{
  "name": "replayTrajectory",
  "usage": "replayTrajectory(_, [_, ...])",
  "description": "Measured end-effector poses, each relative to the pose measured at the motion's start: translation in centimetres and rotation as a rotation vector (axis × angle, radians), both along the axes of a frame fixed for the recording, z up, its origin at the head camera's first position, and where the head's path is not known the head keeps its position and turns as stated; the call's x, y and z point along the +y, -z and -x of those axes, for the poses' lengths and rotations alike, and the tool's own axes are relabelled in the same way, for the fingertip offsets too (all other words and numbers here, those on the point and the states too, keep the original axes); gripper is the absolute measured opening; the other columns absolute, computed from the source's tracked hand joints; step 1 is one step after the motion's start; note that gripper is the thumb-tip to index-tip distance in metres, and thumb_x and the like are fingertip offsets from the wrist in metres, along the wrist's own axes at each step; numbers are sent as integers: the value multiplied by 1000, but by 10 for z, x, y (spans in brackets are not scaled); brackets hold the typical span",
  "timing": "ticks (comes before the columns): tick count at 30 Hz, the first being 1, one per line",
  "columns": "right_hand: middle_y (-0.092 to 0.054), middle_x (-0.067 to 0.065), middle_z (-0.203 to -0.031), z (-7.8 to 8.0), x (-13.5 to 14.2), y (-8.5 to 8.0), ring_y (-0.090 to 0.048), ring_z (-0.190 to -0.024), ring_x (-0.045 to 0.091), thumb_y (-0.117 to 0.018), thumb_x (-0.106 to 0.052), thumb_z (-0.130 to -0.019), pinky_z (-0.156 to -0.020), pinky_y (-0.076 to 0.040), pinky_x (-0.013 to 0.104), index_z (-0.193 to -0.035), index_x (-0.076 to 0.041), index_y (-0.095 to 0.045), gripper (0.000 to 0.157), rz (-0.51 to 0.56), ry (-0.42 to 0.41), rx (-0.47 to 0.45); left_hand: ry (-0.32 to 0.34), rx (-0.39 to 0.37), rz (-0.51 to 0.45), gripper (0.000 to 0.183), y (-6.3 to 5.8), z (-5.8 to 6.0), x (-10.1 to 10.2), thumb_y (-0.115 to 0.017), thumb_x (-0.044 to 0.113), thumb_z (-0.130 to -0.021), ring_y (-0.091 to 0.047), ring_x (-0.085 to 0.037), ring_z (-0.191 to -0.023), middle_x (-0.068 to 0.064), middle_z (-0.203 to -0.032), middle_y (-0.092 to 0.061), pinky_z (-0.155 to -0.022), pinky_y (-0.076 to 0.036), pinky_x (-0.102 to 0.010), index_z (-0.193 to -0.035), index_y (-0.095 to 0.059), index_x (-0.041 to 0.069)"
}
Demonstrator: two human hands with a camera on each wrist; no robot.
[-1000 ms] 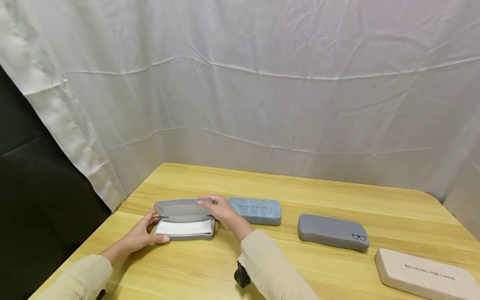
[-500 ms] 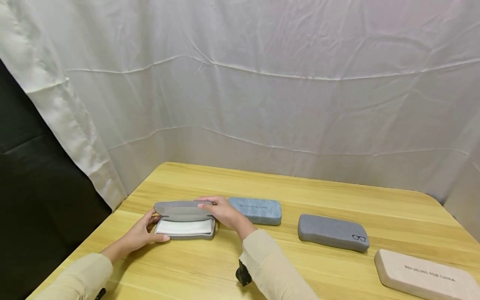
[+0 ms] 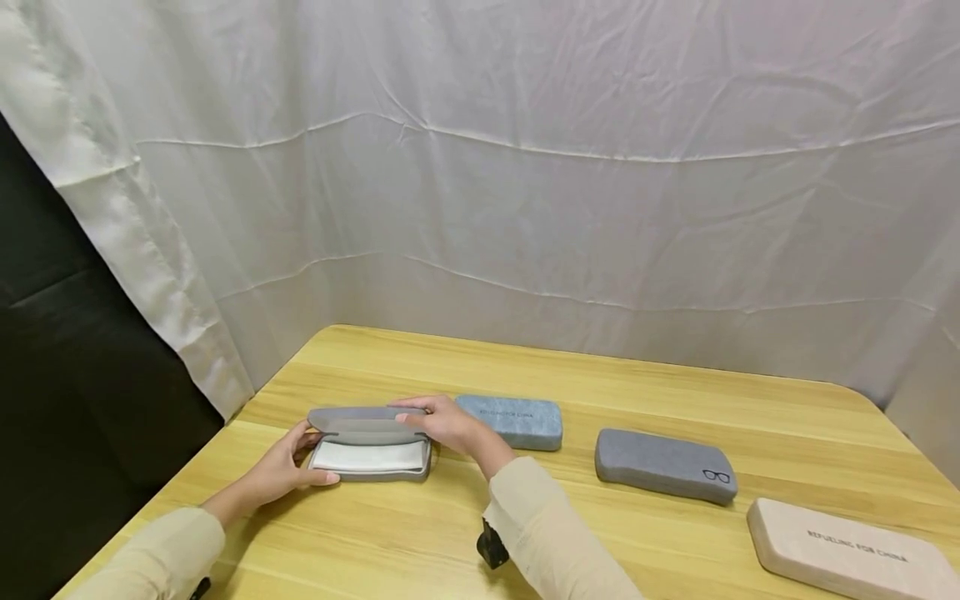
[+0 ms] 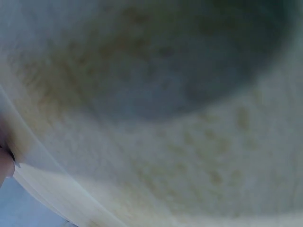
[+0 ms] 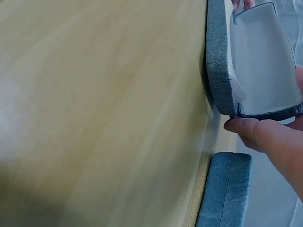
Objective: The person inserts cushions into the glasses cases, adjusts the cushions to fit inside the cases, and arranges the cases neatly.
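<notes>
An open grey glasses case [image 3: 348,415] sits at the left of the table in the head view, its lid tilted up on the far side. A folded white cloth [image 3: 367,456] lies in its base. My left hand [image 3: 279,472] grips the left end of the base, thumb at the front corner. With the thumb on its inner face and fingers behind, my right hand [image 3: 452,427] pinches the lid's right end. The right wrist view shows the pale lid lining [image 5: 265,56] beside that hand. The left wrist view is mostly blurred, with a fingertip [image 4: 5,166] at its left edge.
A blue case [image 3: 513,421] lies just right of my right hand. Farther right on the wooden table [image 3: 420,542] are a grey case [image 3: 660,462] with a glasses print and a pale pink case [image 3: 847,546]. A white curtain [image 3: 525,208] hangs behind.
The lid of the glasses case has tipped slightly down toward the base, and my right hand has moved with it. My left hand has stayed in place.
</notes>
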State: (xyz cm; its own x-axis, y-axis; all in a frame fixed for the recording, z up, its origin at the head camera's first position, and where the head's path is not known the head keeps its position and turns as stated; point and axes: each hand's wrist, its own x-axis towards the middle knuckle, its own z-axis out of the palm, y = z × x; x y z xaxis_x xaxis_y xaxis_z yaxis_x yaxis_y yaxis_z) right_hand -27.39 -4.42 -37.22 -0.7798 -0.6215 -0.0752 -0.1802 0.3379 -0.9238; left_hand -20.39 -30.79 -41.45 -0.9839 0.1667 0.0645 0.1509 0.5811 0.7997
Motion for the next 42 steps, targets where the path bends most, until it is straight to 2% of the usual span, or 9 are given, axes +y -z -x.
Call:
replayTrajectory(7, [-58,3,-128,-6,3,3,-59,-93,18,-55,-29,-93,-83,-49,34,-125,-24,-59,33,13,-11,56,-20,19,10,86,1,0,1,-78,21,-75,-41,-40,-125,-27,-132,-48,-102,-35,-41,-139,-27,-3])
replayTrajectory(10, [-60,2,-84,-8,4,3,-37,-51,12,-56,-27,-93,-55,-38,26,-126,-23,-59,33,15,-24,61,-17,30,3,81,0,0,1,-78,21,-74,-43,-39,-123,-25,-129,-51,-101,-38,-35,-136,-31,-3])
replayTrajectory(14, [-65,1,-91,-10,4,4,-20,-44,11,-57,-25,-93,-51,-31,25,-126,-20,-59,34,23,-30,59,-16,30,-6,77,0,-1,1,-78,21,-74,-44,-36,-121,-23,-127,-53,-95,-39,-19,-133,-34,-3])
replayTrajectory(18, [-54,7,-134,-11,3,6,-19,-46,12,-57,-23,-93,-61,-35,27,-126,-18,-59,34,36,-33,56,-10,25,-33,79,0,-1,-1,-78,20,-74,-43,-36,-122,-22,-128,-52,-89,-34,-7,-135,-33,-3])
replayTrajectory(27, [-53,9,-135,-14,3,7,-18,-48,13,-58,-21,-92,-61,-35,27,-126,-17,-59,34,48,-38,46,9,28,-34,82,0,-2,-2,-77,20,-75,-42,-37,-123,-22,-130,-49,-89,-34,-7,-139,-30,-2])
replayTrajectory(32, [-58,7,-130,-15,4,7,-32,-52,8,-59,-20,-91,-59,-34,26,-123,-17,-62,32,34,-44,91,12,31,-43,82,1,-2,-2,-77,21,-75,-45,-12,-119,-20,-132,-48,-89,-34,-6,-139,-31,-1])
replayTrajectory(36, [-51,11,-136,-18,4,12,-61,-92,20,-63,-18,-88,-81,-50,32,-119,-19,-64,30,-106,-88,264,25,27,-61,81,2,-2,-2,-77,20,-75,-47,8,-103,-23,-129,-50,-86,-40,-11,-138,-31,-2])
replayTrajectory(39, [-40,17,-144,-22,5,16,-33,-137,27,-66,-17,-86,-102,-41,42,-118,-21,-65,32,-210,-115,366,29,30,-52,80,2,-2,-2,-77,20,-75,-49,8,-99,-25,-128,-50,-84,-44,-16,-138,-31,-2])
replayTrajectory(42, [-33,18,-147,-25,6,16,-28,-139,27,-66,-17,-86,-99,-43,40,-118,-23,-65,33,-238,-109,365,20,46,-30,80,4,-1,-2,-78,21,-75,-49,6,-100,-25,-128,-51,-85,-44,-17,-137,-33,-2])
